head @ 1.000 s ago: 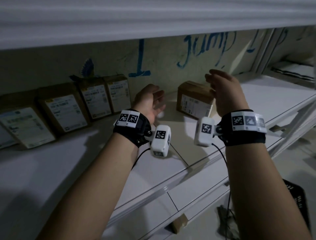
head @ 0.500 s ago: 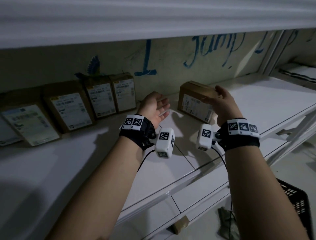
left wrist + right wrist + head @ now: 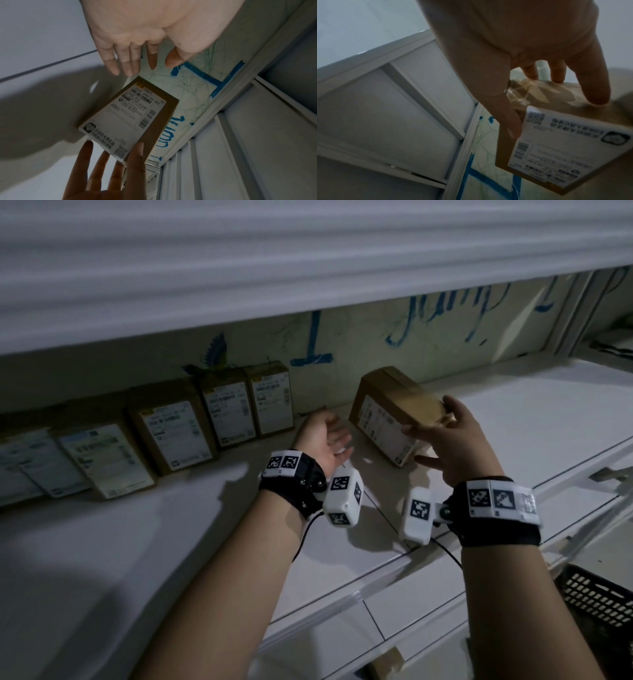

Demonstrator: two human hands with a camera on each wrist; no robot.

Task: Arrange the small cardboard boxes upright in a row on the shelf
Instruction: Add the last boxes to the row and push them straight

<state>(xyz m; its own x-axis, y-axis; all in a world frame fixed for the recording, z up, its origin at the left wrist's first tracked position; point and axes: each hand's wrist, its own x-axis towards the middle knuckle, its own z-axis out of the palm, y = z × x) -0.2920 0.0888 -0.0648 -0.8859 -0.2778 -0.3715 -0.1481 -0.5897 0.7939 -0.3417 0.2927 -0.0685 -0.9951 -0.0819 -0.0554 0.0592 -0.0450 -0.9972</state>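
A brown cardboard box [image 3: 387, 419] with a white label lies on its long side on the white shelf [image 3: 137, 542], apart from the row. My right hand [image 3: 438, 436] grips its right end. The thumb lies on the labelled face and the fingers reach over the end, as the right wrist view shows on the box [image 3: 565, 146]. My left hand [image 3: 329, 436] hovers open just left of the box with its palm toward it, not touching. In the left wrist view the straight fingers [image 3: 126, 63] stop short of the box [image 3: 130, 119]. Several labelled boxes [image 3: 270, 398] stand upright along the back wall.
The upper shelf [image 3: 308, 268] hangs low overhead. Blue writing marks the back wall [image 3: 445, 313]. A black plastic crate [image 3: 603, 604] sits below at the right, and a small cardboard piece [image 3: 383, 662] lies under the shelf edge. White shelf surface stretches right of the box.
My right hand came down from above the lying box and took hold of its right end. My left hand opened and turned its palm toward the box.
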